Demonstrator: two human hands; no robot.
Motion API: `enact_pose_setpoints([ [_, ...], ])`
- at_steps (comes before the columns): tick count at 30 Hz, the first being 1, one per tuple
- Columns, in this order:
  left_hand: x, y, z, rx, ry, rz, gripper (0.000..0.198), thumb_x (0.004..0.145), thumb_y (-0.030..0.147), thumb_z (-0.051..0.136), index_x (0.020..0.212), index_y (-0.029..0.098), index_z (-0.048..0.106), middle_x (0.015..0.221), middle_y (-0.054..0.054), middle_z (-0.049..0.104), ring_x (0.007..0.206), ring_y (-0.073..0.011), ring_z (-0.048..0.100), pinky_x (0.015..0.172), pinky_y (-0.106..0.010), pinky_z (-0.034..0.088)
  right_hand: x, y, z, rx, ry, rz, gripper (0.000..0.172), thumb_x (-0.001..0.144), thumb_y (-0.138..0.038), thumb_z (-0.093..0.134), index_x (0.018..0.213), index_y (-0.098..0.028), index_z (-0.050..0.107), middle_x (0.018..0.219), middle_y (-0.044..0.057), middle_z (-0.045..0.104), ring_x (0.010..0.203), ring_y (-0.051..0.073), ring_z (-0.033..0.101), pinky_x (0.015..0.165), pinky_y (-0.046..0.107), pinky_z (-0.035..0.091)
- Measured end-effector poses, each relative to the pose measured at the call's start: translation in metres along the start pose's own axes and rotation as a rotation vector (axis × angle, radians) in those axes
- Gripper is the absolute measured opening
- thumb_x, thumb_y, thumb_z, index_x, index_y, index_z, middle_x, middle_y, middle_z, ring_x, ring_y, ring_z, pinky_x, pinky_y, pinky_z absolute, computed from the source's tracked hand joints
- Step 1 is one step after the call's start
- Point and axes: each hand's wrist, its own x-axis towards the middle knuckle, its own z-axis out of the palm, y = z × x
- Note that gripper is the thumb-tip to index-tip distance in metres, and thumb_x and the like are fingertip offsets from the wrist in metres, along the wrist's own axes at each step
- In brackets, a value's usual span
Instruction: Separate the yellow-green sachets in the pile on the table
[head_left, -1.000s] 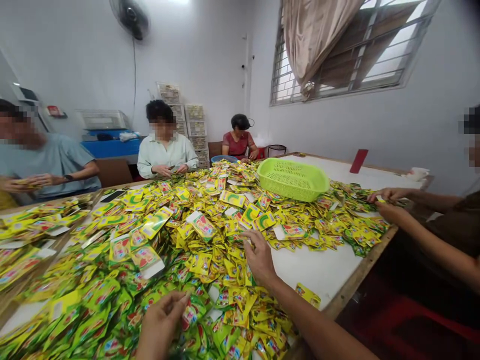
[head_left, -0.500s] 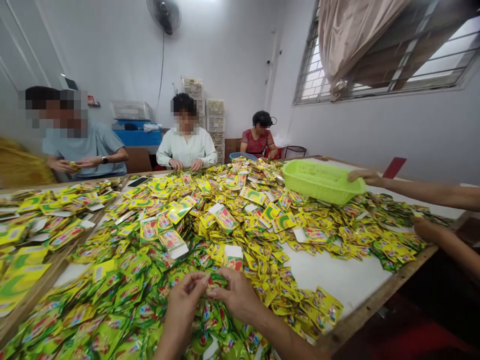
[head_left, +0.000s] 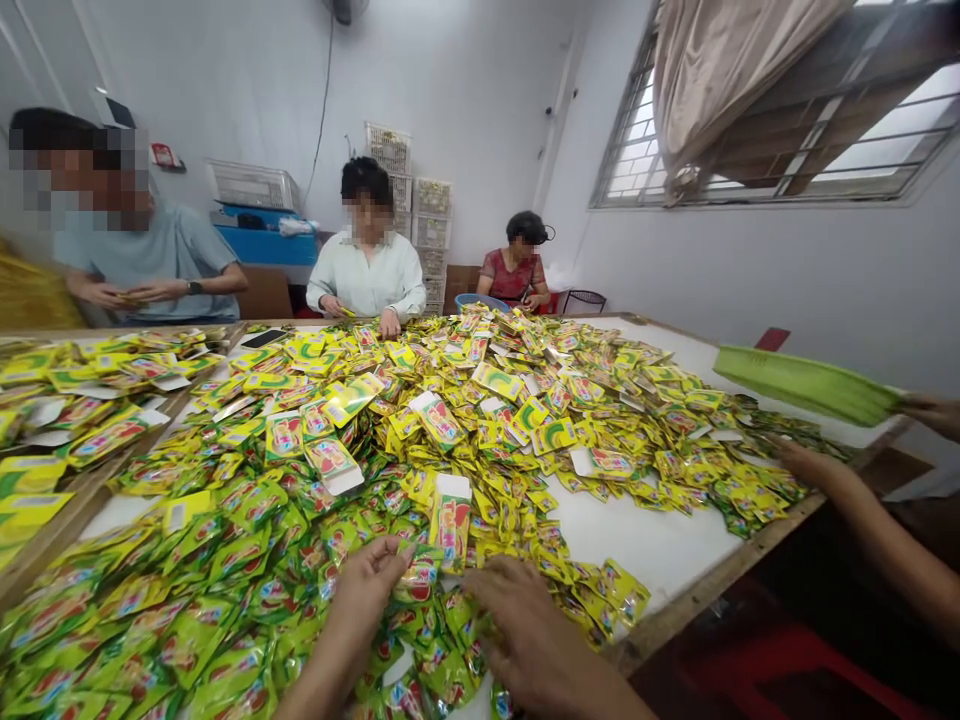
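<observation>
green sachet (head_left: 420, 578) sits clamped in the grip of the left hand (head_left: 365, 592), over a heap of sachets (head_left: 225, 560) on the white surface (head_left: 637, 540). the right hand (head_left: 529, 618) is low over the heap; whether its grip holds anything cannot be told.

- Glare is cast high on the wall (head_left: 465, 60).
- Daylight is admitted through the window (head_left: 862, 150).
- The right hand (head_left: 521, 610) is blurred.
- The lower right is darkly shadowed.

A packing workshop is suggested by a white, wood-edged surface (head_left: 637, 545) heaped with shiny yellow-and-green packets (head_left: 187, 635), ringed by co-workers (head_left: 364, 270), and by stacked white plastic crates (head_left: 432, 232).
</observation>
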Motion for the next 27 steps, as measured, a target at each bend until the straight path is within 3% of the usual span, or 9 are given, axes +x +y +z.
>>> enact_pose_setpoints([
  [3,0.001,-0.005,0.0,-0.044,-0.072,-0.027,0.025,0.061,0.04,0.067,0.069,0.017,0.062,0.059,0.002,0.06,0.058,-0.0139,0.055,0.057,-0.023,0.044,-0.007,-0.001,0.002,-0.074,-0.09,-0.061,0.052,0.069,-0.017,0.053,0.119,-0.028,0.048,0.123,0.002,0.053,0.115,0.025,0.036,0.098,0.041,0.023],
  [7,0.001,-0.009,0.002,-0.084,-0.092,-0.093,0.023,0.063,0.038,0.066,0.069,0.018,0.058,0.055,0.005,0.055,0.051,-0.0107,0.051,0.048,-0.019,0.04,-0.007,0.01,-0.001,-0.086,-0.011,0.008,0.051,0.073,-0.018,0.051,0.122,-0.028,0.044,0.125,0.002,0.05,0.114,0.022,0.037,0.098,0.038,0.022],
  [12,-0.005,-0.01,0.013,-0.045,-0.072,-0.125,0.024,0.064,0.039,0.065,0.065,0.017,0.054,0.042,0.01,0.037,0.035,-0.004,0.025,0.035,-0.014,0.017,-0.001,0.027,0.004,-0.2,0.127,0.007,0.027,0.073,-0.009,0.048,0.094,-0.022,0.06,0.101,0.004,0.062,0.1,0.023,0.045,0.087,0.038,0.029],
  [16,-0.005,-0.015,0.015,-0.071,-0.079,-0.075,0.025,0.065,0.04,0.064,0.068,0.017,0.054,0.05,0.006,0.048,0.043,-0.0076,0.04,0.041,-0.017,0.027,0.004,0.032,0.011,-0.071,0.37,0.077,0.017,0.084,-0.019,0.044,0.085,-0.022,0.061,0.081,0.004,0.064,0.084,0.02,0.051,0.076,0.033,0.035],
  [21,-0.002,-0.018,0.013,-0.063,-0.026,-0.039,0.026,0.065,0.041,0.065,0.068,0.019,0.052,0.049,0.009,0.048,0.044,-0.0078,0.041,0.045,-0.017,0.03,0.012,0.03,0.011,0.161,0.52,0.25,0.029,0.086,-0.036,0.04,0.073,-0.019,0.059,0.066,0.003,0.059,0.063,0.018,0.053,0.058,0.026,0.037],
  [23,-0.003,-0.017,0.015,-0.054,0.007,-0.026,0.028,0.062,0.043,0.066,0.065,0.019,0.052,0.046,0.009,0.047,0.042,-0.0082,0.041,0.045,-0.018,0.03,0.017,0.025,0.011,0.317,0.493,0.338,0.03,0.085,-0.039,0.041,0.07,-0.019,0.057,0.06,0.001,0.054,0.055,0.015,0.051,0.052,0.024,0.036],
  [27,-0.002,-0.016,0.018,-0.064,-0.041,-0.024,0.032,0.057,0.046,0.069,0.062,0.018,0.055,0.045,0.007,0.047,0.044,-0.0103,0.045,0.045,-0.02,0.034,0.026,0.011,0.016,0.613,0.235,0.357,0.021,0.079,-0.036,0.05,0.068,-0.018,0.054,0.054,-0.005,0.045,0.046,0.011,0.045,0.045,0.02,0.031],
])
